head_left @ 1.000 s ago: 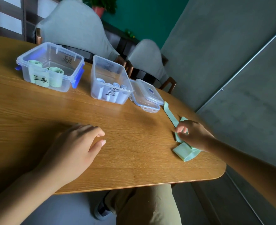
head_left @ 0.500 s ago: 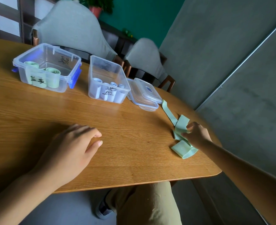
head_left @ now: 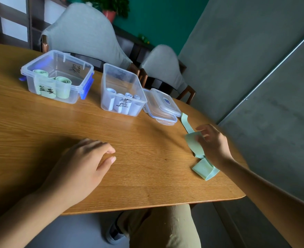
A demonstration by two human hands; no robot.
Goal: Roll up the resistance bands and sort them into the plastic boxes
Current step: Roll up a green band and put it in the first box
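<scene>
A light green resistance band (head_left: 192,142) lies unrolled and twisted near the table's right edge, one end trailing toward the lids. My right hand (head_left: 213,144) pinches a raised fold of it between thumb and fingers. My left hand (head_left: 83,165) rests flat on the wooden table (head_left: 129,185), holding nothing. At the back left stands a clear plastic box with blue latches (head_left: 58,76), with rolled green bands inside. To its right, a second clear box (head_left: 122,90) contains several rolled pale blue bands.
Two clear lids (head_left: 162,107) lie stacked right of the second box. Two grey chairs (head_left: 86,34) stand behind the table. The table's rounded corner and front edge are close to the band. My knee shows below the table edge.
My right hand has lifted a fold of the green band up off the table and drawn it slightly back. The left hand has stayed in place.
</scene>
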